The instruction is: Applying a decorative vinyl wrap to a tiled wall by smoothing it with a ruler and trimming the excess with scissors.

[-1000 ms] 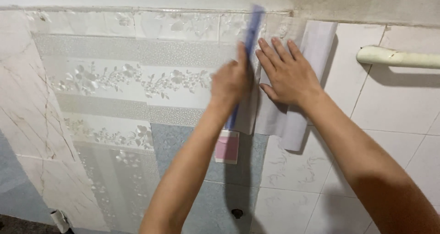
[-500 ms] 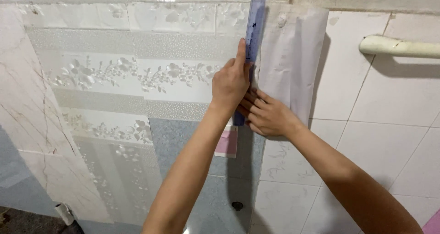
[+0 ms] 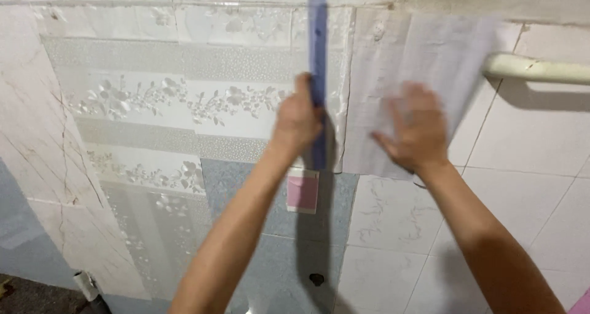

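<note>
- Both hands are up on the wall: left hand (image 3: 299, 120) is closed around the blue ruler (image 3: 318, 74), pressing it upright against the tiles; right hand (image 3: 416, 129) is open, fingers spread, palm flat on the white sheet (image 3: 430, 62), which lies just right of the ruler and under the cream pipe (image 3: 534, 69).
- To do this well, I judge, I should keep the ruler hard against the sheet's left edge so it cannot creep; then sweep the open palm outward from that edge, toward the pipe, so air and creases are pushed away rather than trapped; firm, even pressure, no lifting of the palm mid-stroke.
- Below my wrists the small pink rectangle (image 3: 303, 192) sits on the grey-blue tile (image 3: 270, 209), just under the ruler's lower end; a dark hole (image 3: 316, 279) shows lower down.
- Farther left the floral patterned covering (image 3: 166, 99) runs across the wall.
- Against 0.5 s ago: my right hand was tucked close beside the left, at the ruler; now it has moved well to the right and opened out on the sheet; the sheet looks flatter and wider; the ruler stays upright in the same grip.
</note>
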